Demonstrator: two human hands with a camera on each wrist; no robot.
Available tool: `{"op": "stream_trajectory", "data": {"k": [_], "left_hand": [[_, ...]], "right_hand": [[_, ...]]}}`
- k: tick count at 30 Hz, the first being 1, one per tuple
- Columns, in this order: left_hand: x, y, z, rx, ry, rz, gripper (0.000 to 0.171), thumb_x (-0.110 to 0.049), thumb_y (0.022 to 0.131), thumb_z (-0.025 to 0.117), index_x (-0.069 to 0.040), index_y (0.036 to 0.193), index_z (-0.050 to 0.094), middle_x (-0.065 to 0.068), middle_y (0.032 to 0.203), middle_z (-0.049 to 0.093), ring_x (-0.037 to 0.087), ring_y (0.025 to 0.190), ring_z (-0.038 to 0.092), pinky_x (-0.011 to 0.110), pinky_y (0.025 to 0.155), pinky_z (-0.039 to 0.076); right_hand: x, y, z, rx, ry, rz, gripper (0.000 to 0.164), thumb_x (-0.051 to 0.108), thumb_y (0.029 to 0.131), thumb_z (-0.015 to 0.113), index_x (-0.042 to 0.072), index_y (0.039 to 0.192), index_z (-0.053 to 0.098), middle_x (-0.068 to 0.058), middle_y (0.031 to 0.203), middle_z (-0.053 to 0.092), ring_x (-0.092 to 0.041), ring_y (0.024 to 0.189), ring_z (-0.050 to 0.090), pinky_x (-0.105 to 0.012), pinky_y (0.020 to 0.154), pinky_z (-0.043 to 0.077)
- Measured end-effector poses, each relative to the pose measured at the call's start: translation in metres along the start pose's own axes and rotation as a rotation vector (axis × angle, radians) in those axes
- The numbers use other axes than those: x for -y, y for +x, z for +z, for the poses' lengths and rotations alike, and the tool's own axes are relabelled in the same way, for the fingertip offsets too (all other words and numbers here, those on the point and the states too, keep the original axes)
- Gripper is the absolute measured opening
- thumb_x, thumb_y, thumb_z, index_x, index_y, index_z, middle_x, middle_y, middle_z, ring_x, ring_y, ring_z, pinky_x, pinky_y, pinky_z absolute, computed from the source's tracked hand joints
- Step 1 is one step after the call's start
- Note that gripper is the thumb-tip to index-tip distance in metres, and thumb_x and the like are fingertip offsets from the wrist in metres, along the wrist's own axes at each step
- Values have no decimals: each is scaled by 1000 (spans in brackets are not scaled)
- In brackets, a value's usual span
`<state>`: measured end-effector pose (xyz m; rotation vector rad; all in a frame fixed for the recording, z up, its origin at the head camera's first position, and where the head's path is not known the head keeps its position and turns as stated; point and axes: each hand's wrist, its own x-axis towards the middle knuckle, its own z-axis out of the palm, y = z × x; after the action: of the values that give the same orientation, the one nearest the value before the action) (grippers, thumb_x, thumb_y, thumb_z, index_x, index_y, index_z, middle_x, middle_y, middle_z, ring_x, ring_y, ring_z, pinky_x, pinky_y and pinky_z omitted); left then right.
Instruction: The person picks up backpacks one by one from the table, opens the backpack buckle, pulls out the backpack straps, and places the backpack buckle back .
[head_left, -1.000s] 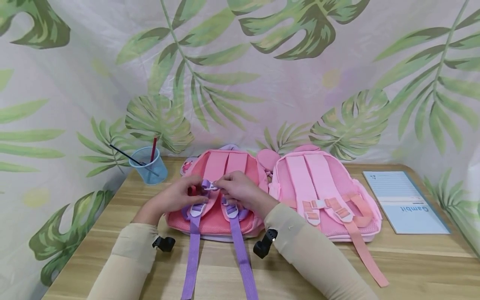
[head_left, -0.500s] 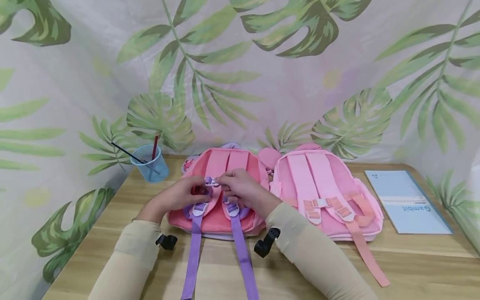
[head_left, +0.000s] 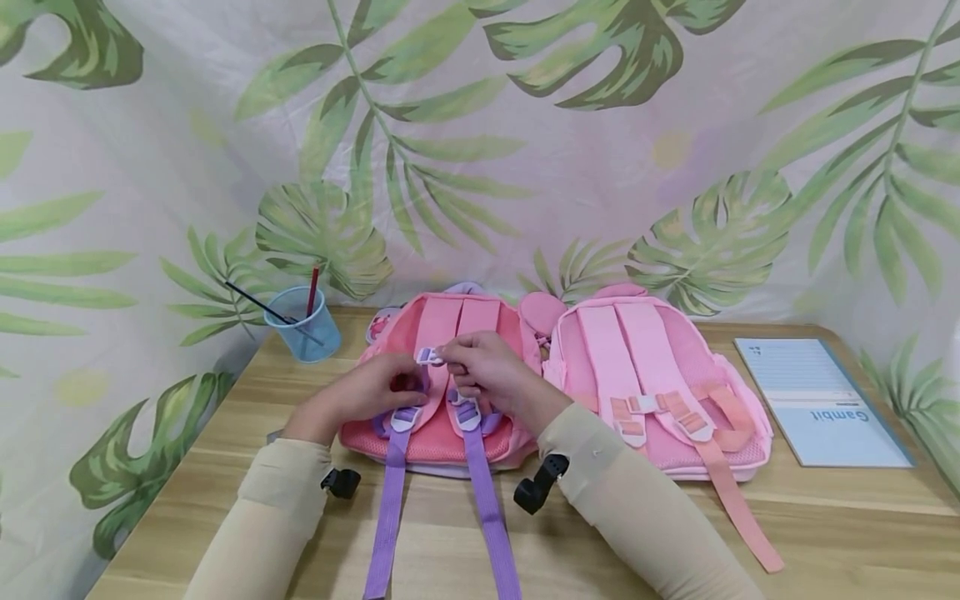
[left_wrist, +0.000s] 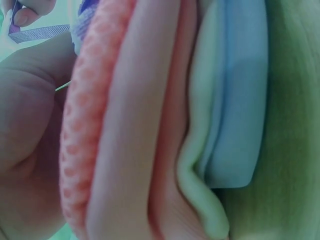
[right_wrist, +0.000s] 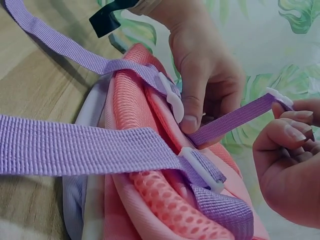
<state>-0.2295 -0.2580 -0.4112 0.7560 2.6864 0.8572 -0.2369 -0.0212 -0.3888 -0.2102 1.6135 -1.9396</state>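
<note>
A coral-pink backpack (head_left: 438, 446) lies with its strap side up, two long purple straps (head_left: 480, 487) trailing from white ladder-lock buckles (head_left: 467, 411). My right hand (head_left: 491, 372) pinches a small white buckle (head_left: 430, 357) on a short purple chest strap (right_wrist: 235, 119). That strap runs taut toward my left hand (head_left: 375, 387), whose thumb and curled fingers grip its lower end beside the shoulder strap, as the right wrist view shows. In the left wrist view, the backpack's mesh edge (left_wrist: 92, 125) fills the middle and covers part of my left hand (left_wrist: 30, 115).
A light-pink backpack (head_left: 675, 333) with orange straps (head_left: 738, 504) lies to the right, close against the coral one. A blue mesh cup (head_left: 303, 329) with pencils stands at the back left. A blue-white notebook (head_left: 825, 404) lies far right on the wooden table (head_left: 832, 533).
My right hand has lifted the white buckle slightly up and right, away from my left fingertips. The left hand stays low by the shoulder strap. The view has shifted a little.
</note>
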Motion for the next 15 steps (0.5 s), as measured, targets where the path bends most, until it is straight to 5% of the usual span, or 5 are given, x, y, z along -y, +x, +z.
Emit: {"op": "stream_trajectory", "data": {"k": [10, 15], "left_hand": [[1, -4, -2, -15, -33, -43, 19, -24, 99, 81, -17, 115, 75, -3, 103, 71, 16, 94, 61, 31, 87, 54], [-2, -10, -9, -115, -88, -38, 21, -24, 103, 75, -13, 121, 74, 2, 109, 71, 19, 99, 60, 35, 89, 51]], "right_hand": [[0, -1, -6, 8, -17, 3, 16, 18, 111, 60, 6, 102, 67, 5, 64, 36, -8, 48, 29, -26, 46, 21], [0, 0, -6, -2, -38, -2, 17, 18, 110, 61, 8, 99, 67, 5, 64, 38, -7, 47, 29, -26, 49, 20]]}}
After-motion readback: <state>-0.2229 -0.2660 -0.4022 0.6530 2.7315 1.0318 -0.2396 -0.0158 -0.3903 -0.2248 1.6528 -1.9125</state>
